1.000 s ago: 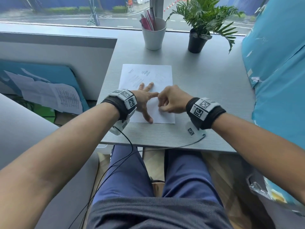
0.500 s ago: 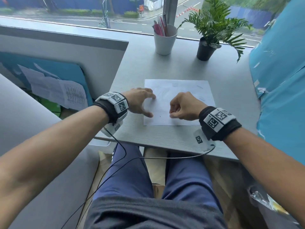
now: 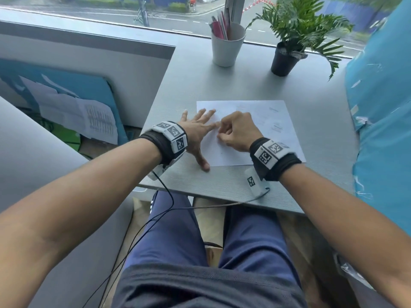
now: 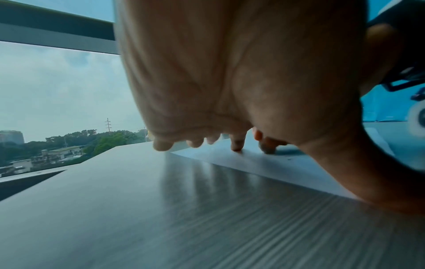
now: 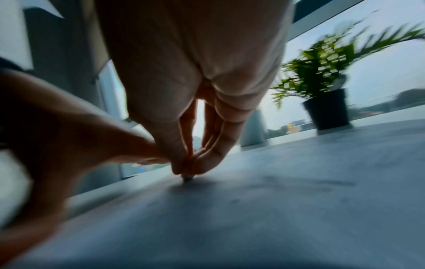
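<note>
The left hand lies spread and flat, fingers straight, its first finger pressing the left margin of the paper while the thumb rests on the desk just off the sheet's near left corner. The right hand is bunched right beside it, its thumb and fingers pinching a small thing whose dark tip touches the sheet; what that thing is cannot be told. The paper lies flat with its long axis running left to right, and both hands sit over its left end, so nearly all of the sheet stretches away to the right and far side of them. The right hand is the nearer to that open stretch. Any stroke along the sheet would likely run rightward, away from the left hand, which seems placed to pin the sheet against sliding.
</note>
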`<state>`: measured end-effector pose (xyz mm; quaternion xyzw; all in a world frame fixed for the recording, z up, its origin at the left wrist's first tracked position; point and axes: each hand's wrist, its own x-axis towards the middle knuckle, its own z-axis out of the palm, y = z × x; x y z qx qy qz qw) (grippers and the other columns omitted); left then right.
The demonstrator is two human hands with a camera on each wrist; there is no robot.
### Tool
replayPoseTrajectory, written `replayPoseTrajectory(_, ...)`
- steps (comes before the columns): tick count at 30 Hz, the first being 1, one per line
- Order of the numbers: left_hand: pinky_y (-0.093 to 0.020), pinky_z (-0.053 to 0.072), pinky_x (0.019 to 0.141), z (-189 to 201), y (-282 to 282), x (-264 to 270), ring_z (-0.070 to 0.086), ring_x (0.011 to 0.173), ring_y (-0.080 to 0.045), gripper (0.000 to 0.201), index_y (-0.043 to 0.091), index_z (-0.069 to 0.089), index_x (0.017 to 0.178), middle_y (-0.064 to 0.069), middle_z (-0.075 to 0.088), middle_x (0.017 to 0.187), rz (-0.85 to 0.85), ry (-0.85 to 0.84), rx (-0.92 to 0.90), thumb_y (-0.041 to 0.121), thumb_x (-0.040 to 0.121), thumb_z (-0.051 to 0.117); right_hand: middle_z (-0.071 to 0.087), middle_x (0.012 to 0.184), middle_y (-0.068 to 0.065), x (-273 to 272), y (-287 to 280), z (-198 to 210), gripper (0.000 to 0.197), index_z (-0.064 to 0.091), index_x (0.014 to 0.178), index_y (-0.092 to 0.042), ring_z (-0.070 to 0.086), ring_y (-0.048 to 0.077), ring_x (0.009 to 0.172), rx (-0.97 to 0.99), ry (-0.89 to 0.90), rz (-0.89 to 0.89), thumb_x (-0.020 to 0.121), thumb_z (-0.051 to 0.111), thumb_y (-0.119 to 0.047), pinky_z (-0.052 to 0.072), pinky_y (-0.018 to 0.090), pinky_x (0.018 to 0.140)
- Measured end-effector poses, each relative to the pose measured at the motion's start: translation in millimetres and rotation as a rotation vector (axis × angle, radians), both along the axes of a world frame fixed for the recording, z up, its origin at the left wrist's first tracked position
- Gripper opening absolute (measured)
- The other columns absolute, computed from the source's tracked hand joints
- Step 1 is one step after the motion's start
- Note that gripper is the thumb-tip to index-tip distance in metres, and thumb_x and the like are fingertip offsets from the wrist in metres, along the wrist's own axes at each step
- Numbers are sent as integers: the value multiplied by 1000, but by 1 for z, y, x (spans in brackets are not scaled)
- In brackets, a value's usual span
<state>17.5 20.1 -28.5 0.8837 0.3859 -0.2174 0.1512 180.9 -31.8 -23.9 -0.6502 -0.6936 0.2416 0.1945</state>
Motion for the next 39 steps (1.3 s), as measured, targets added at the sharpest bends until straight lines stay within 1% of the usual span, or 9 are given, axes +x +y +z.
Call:
replayPoseTrajectory(3,-64,-9,116,1,1,-2,-20,149,-21,153,29,-12,156,6,-23,162,-11,-22,-64,75,45,82,70,69,-1,-10,-14,4,1,76,75,-7,63,7,60,-118,26,216,76,75,-7,49,10,56)
replayPoseTrajectory(8,-66,-10,114,-2,3,-3,-22,149,-18,150,32,-10,157,9,-24,162,9,-63,-109,71,46,84,68,70,0,10,14,9,3,75,71,-12,64,12,64,-29,-32,-52,73,74,-13,47,18,58)
replayPoseTrajectory(12,-65,-8,115,-2,3,-4,-22,148,-18,152,31,-16,155,9,-26,161,8,-54,-110,71,47,84,67,66,-1,-19,-12,5,8,72,68,-11,61,8,57,-143,-14,214,74,73,-6,45,12,52)
replayPoseTrajectory(16,-66,-9,114,-4,3,-4,-22,148,-18,151,32,-10,157,10,-25,161,15,-79,-123,71,45,85,69,68,1,9,14,8,3,75,71,-13,58,8,59,-35,-20,-87,72,74,-16,42,12,54)
replayPoseTrajectory(20,-66,-9,114,-3,3,-1,-23,148,-19,156,31,-18,154,8,-28,160,19,-53,-121,71,44,84,68,65,0,-22,-10,6,8,73,67,-12,61,9,58,-97,-27,158,73,70,-6,47,18,55)
replayPoseTrajectory(25,-66,-8,114,-3,2,-1,-22,149,-20,151,33,-13,156,7,-26,161,17,-42,-106,69,46,85,66,69,1,3,15,10,4,75,71,-13,59,12,65,-41,-49,-105,72,74,-16,42,16,57)
replayPoseTrajectory(29,-66,-9,114,0,2,4,-24,148,-24,151,33,-19,153,3,-30,160,-2,13,-95,69,49,85,72,72,4,-19,-9,6,6,75,74,-9,64,13,64,-122,-74,156,73,69,-9,47,14,56)
replayPoseTrajectory(33,-68,-6,114,3,0,7,-22,148,-27,146,42,-12,153,0,-28,161,-9,55,-87,68,48,85,65,76,2,10,11,8,6,75,72,-14,58,12,70,-36,-72,-123,71,76,-20,40,14,58)
replayPoseTrajectory(39,-69,-5,113,4,0,10,-22,148,-28,146,41,-13,153,-1,-30,160,-22,104,-61,71,48,83,69,66,0,0,-1,8,2,76,71,-12,59,6,57,-117,-46,22,71,75,-12,45,17,56)
